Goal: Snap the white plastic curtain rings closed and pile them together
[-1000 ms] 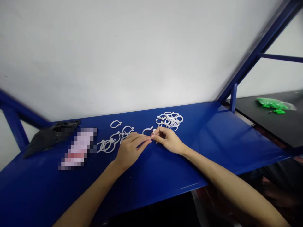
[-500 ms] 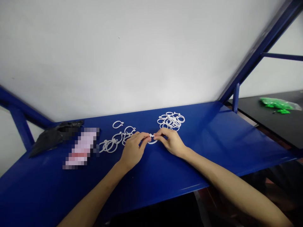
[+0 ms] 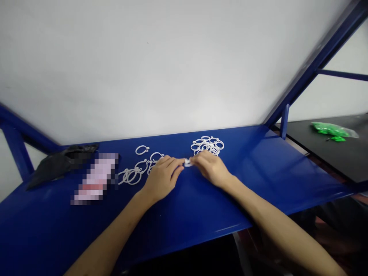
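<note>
Between my two hands is a white plastic curtain ring [image 3: 188, 163], blurred and largely covered by fingers. My right hand [image 3: 211, 166] pinches its right side with thumb and fingertips. At the ring's left edge are the closely set index fingertip and thumb of my left hand [image 3: 163, 174]. Just behind the right hand lies a heap of several white rings [image 3: 209, 143]. Several more open-ended white rings [image 3: 133, 174] are spread to the left of my left hand, some overlapping and partly hidden by it. A single ring [image 3: 141, 150] lies apart, farther back.
The blue table [image 3: 184, 214] meets a pale wall at its back edge. A black plastic bag [image 3: 61, 163] and a blurred-out pink item [image 3: 96, 178] lie at the left. Blue metal frame bars rise on both sides. A bag of green pieces [image 3: 335, 130] lies on a black table at the right.
My hands have shifted the held ring slightly up and right. It appears turned flatter, with less of its loop showing. The camera view has moved slightly.
</note>
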The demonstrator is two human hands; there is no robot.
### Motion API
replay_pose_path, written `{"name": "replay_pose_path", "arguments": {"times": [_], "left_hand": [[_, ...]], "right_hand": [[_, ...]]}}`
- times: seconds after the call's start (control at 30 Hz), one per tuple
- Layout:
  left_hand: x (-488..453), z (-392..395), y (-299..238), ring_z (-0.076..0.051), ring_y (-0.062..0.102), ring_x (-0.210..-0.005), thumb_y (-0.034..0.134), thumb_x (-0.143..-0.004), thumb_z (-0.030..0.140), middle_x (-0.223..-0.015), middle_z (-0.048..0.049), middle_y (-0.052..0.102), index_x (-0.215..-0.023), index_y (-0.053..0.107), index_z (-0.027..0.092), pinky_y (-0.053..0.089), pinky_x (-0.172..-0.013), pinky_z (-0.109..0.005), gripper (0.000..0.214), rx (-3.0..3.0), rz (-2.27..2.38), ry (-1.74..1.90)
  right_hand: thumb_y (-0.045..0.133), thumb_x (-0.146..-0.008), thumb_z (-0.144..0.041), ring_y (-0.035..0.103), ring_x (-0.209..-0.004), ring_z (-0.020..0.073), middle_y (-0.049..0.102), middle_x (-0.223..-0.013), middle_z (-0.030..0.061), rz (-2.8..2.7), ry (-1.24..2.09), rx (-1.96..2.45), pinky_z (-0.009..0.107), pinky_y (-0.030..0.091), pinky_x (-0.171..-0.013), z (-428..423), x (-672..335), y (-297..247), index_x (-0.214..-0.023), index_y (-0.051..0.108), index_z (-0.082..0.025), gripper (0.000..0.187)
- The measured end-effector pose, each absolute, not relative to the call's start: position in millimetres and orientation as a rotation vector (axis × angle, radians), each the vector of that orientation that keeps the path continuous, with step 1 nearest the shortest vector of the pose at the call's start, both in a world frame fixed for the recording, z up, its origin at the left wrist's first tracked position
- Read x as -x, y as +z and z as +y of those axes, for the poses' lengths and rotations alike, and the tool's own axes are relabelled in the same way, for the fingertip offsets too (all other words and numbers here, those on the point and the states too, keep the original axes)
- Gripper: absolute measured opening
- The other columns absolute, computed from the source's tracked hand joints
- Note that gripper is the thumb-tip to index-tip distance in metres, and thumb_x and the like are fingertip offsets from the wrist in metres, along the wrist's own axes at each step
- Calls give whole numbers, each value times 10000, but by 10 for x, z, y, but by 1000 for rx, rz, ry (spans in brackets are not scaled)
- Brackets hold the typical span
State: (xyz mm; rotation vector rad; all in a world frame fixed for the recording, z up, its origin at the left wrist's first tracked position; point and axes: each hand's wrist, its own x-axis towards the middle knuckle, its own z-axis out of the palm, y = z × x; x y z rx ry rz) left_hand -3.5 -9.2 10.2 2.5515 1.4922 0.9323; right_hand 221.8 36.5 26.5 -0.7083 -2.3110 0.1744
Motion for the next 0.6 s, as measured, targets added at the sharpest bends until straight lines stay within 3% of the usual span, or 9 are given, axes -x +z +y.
{"name": "replay_pose_path", "arguments": {"times": [0.1,0.2,0.37,0.6], "left_hand": [[284,42,95,-248,574,-1062,497,-948,246,-1137,-80,670,-1186,647,231,429,-981,-437,282,-2573,1706,807],[528,117,104,-293,557,-1081,514,-901,236,-1137,-117,662,-1189,669,208,428,-960,-468,329,-2548,1957,639],[656,121,132,-311,573,-1054,462,-934,298,-1069,-119,687,-1061,703,186,455,-866,-438,295,-2532,1984,364],[685,149,155,-268,585,-915,512,-932,362,-894,-77,717,-820,688,217,434,-785,-385,254,-2451,1975,561]], "right_hand": [[500,-994,-342,610,-923,246,667,-986,103,-2049,26,1088,377,519,-819,616,-2476,369,-1037,687,-246,214],[505,-975,-293,639,-855,229,669,-1017,128,-1854,-59,1464,362,516,-802,898,-2826,369,-1053,709,-179,247],[575,-918,-246,664,-863,204,717,-994,95,-1938,6,1768,318,494,-801,1160,-3163,160,-1017,730,-182,195],[598,-899,-270,690,-855,207,765,-958,60,-2001,138,1801,293,483,-732,1085,-3049,177,-999,740,-219,180]]}}
